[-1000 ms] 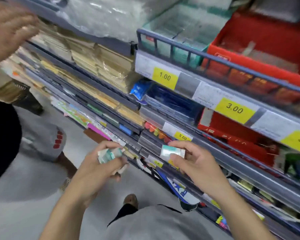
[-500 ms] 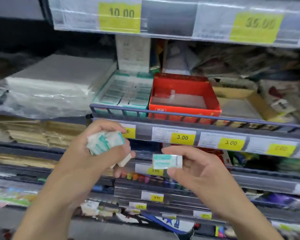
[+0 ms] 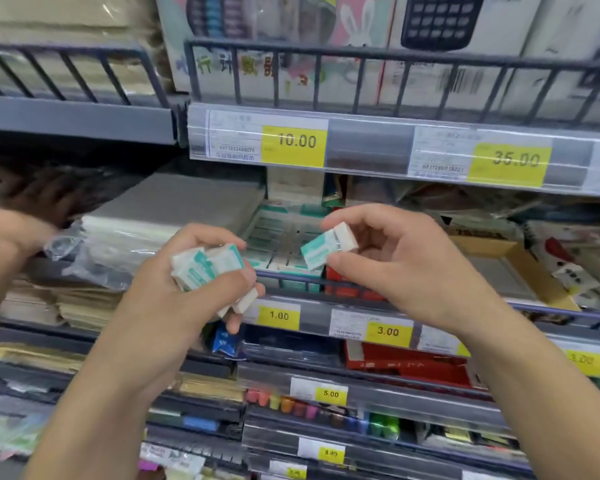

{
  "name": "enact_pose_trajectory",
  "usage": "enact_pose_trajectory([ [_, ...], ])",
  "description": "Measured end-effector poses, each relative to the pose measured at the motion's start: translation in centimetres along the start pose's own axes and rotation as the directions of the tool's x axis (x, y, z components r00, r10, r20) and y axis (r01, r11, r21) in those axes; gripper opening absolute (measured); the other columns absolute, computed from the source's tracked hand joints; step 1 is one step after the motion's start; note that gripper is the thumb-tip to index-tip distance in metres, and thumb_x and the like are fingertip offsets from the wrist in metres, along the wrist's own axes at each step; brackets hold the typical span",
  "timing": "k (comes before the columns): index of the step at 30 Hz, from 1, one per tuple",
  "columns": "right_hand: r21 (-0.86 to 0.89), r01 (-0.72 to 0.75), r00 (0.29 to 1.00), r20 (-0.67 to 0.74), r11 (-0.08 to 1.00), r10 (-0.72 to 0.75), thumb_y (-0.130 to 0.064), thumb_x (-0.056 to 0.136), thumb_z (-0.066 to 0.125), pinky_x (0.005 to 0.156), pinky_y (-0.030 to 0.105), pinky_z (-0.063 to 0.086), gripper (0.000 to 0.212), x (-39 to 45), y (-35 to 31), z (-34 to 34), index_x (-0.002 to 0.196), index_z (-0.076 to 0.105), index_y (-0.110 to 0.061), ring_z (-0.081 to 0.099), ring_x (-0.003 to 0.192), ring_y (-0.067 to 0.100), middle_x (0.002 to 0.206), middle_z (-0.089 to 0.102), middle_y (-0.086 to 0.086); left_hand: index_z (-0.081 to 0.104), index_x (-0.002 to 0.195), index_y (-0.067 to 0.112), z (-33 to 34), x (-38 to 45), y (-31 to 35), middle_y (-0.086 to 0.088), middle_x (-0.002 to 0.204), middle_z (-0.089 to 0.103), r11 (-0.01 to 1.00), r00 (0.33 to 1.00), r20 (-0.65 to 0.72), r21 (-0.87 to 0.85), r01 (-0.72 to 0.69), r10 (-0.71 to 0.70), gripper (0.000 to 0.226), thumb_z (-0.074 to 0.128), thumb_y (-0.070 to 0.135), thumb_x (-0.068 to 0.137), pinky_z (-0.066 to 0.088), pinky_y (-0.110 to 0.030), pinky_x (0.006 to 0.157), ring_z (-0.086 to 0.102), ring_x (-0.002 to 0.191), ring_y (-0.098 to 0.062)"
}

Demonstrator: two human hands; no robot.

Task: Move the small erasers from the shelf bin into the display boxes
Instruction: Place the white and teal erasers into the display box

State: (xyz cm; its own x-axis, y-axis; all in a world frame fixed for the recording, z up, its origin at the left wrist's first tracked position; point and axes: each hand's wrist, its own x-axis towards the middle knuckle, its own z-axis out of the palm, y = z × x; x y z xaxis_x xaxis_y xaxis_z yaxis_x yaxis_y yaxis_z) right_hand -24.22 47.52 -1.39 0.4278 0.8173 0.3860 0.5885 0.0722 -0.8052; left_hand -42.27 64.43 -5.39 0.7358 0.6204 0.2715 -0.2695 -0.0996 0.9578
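Observation:
My left hand (image 3: 174, 299) grips a bunch of small white erasers with teal sleeves (image 3: 205, 266) in front of the shelf. My right hand (image 3: 395, 258) pinches a single eraser (image 3: 326, 245) between thumb and fingers, tilted, just in front of the teal display box (image 3: 281, 230). That box stands on the shelf behind a wire rail and shows rows of erasers inside. Below my right hand, a red display box (image 3: 347, 289) next to it is mostly hidden.
Another person's hand (image 3: 11, 233) reaches in at the far left near plastic-wrapped paper stacks (image 3: 146, 230). A cardboard box (image 3: 506, 268) sits to the right. Price rails (image 3: 361, 143) run above and below, and calculator boxes (image 3: 440, 29) fill the upper shelf.
The view has swung up from the lower shelves to the eraser shelf. Both hands rose toward the teal display box, and the right hand's eraser now tilts close to it.

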Motion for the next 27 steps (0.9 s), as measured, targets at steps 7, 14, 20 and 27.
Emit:
enact_pose_trajectory([
  [7,-0.497,0.083,0.981,0.194,0.864,0.017,-0.020,0.096,0.061,0.069,0.002,0.036,0.023,4.8,-0.2,-0.3,0.117,0.066,-0.031,0.053,0.076,-0.021,0.083,0.058,-0.037,0.071,0.102,0.026,-1.1,0.4,0.2,-0.012,0.080,0.075,1.000,1.000,0.017,0.009,0.001,-0.001,0.035,0.085,0.031,0.070,0.050,-0.026,0.051,0.061,0.072,-0.054],
  [14,-0.555,0.202,0.862,0.492,0.807,0.122,-0.016,0.094,0.063,0.085,0.022,0.049,0.023,8.6,-1.1,-0.2,0.112,0.070,-0.028,0.060,0.090,0.004,0.105,0.066,-0.011,0.070,0.104,0.024,-1.5,0.7,-0.1,-0.015,0.084,0.076,1.000,0.999,0.051,0.010,0.014,-0.014,0.038,0.084,0.032,0.070,0.052,-0.029,0.052,0.061,0.062,-0.033],
  [20,-0.567,0.202,0.772,0.594,0.799,0.226,-0.014,0.094,0.065,0.072,0.021,0.051,0.022,10.6,-1.0,1.1,0.115,0.071,-0.019,0.065,0.083,0.016,0.095,0.069,-0.003,0.071,0.102,0.024,-1.6,0.8,-0.2,-0.011,0.081,0.075,1.000,0.999,0.030,0.000,0.027,-0.027,0.037,0.085,0.031,0.069,0.052,-0.028,0.051,0.061,0.081,-0.060],
  [27,-0.635,0.233,0.737,0.609,0.736,0.292,-0.024,0.091,0.072,0.064,0.006,0.041,0.019,11.6,-0.3,2.5,0.110,0.072,-0.024,0.058,0.077,-0.003,0.086,0.062,-0.020,0.071,0.104,0.024,-1.8,0.9,-0.3,-0.010,0.084,0.076,0.999,0.999,0.005,0.014,0.039,-0.039,0.038,0.085,0.033,0.069,0.052,-0.029,0.051,0.063,0.086,-0.061],
])
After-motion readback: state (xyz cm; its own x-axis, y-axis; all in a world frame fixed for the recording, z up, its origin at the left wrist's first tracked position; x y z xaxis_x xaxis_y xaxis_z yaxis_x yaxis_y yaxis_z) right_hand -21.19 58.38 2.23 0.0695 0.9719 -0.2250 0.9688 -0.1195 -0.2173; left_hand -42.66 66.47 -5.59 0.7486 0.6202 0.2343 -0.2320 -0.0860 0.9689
